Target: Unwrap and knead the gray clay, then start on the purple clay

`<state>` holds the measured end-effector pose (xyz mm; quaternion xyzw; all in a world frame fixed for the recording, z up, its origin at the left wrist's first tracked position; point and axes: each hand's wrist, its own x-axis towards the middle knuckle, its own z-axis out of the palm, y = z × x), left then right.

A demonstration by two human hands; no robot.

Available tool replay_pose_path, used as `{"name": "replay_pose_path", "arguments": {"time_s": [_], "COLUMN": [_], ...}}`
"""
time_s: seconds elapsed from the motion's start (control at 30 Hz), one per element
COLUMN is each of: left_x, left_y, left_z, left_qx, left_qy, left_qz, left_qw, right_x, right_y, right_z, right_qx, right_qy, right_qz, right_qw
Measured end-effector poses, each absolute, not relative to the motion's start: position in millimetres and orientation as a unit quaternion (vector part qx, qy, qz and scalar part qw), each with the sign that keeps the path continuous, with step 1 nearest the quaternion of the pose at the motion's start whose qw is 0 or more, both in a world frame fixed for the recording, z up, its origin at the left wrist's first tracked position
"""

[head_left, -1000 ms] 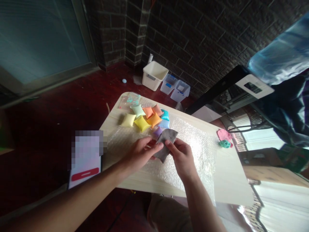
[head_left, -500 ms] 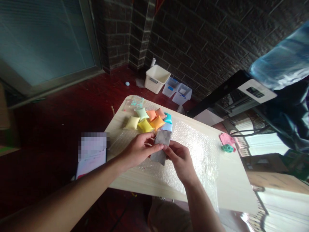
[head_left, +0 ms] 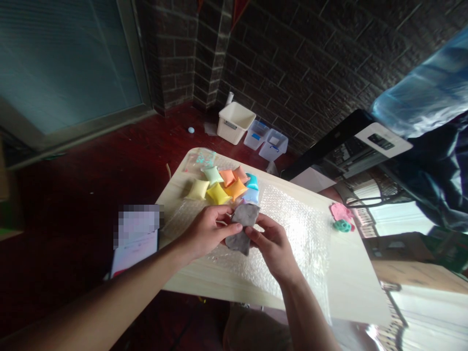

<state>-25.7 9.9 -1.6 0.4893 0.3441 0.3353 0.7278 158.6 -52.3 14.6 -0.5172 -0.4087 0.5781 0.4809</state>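
A flattened grey piece of modelling clay (head_left: 242,222) is held up over the table between both hands. My left hand (head_left: 212,226) pinches its left edge, thumb on top and fingers behind. From the right, my right hand (head_left: 272,243) grips the opposite edge, its thumb on the clay's face. Just beyond lie several small pillow-shaped packets in different colours, among them a yellow packet (head_left: 218,193), an orange packet (head_left: 236,188) and a light blue packet (head_left: 251,196). Bubble wrap (head_left: 292,229) lies flat under the hands.
Pink clay (head_left: 341,212) and green clay (head_left: 342,225) sit at the right of the wooden table (head_left: 351,273). A clear bag with teal print (head_left: 205,158) is at the far left corner. A phone or tablet (head_left: 135,248) stands left of the table. A white bin (head_left: 236,124) is on the floor beyond.
The grey clay has been turned more upright and shifted slightly left and down in view, with the thumbs moving on it. Both hands keep hold of it. The camera view has shifted slightly.
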Motion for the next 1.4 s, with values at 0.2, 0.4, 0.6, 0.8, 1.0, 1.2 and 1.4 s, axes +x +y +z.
{"name": "replay_pose_path", "arguments": {"time_s": [0.2,0.4,0.6,0.8,1.0,1.2,1.4], "left_x": [-25.1,-28.6,-29.9,-26.1,-21.7,-15.5,-15.9], "left_y": [7.6,9.3,11.9,3.4,0.3,-2.0,-6.2], "left_z": [-1.4,0.3,1.5,-0.4,1.6,-2.0,0.1], "left_qx": [0.449,0.378,0.227,0.316,0.311,0.321,0.349], "left_qy": [0.357,0.343,0.325,0.309,0.270,0.310,0.316], "left_qz": [0.315,0.273,0.242,0.249,0.341,0.424,0.423], "left_qw": [0.757,0.815,0.886,0.862,0.845,0.789,0.774], "right_x": [161.4,161.2,167.5,167.5,157.5,154.2,153.5], "right_y": [-53.1,-50.0,-50.9,-54.8,-55.2,-52.8,-51.7], "right_z": [6.3,8.7,10.8,14.8,16.8,12.1,13.2], "right_qx": [-0.507,-0.516,-0.517,-0.536,-0.540,-0.554,-0.573], "right_qy": [-0.397,-0.422,-0.516,-0.548,-0.509,-0.482,-0.479], "right_qz": [0.586,0.552,0.482,0.467,0.495,0.494,0.467], "right_qw": [0.492,0.501,0.484,0.441,0.452,0.466,0.474]}}
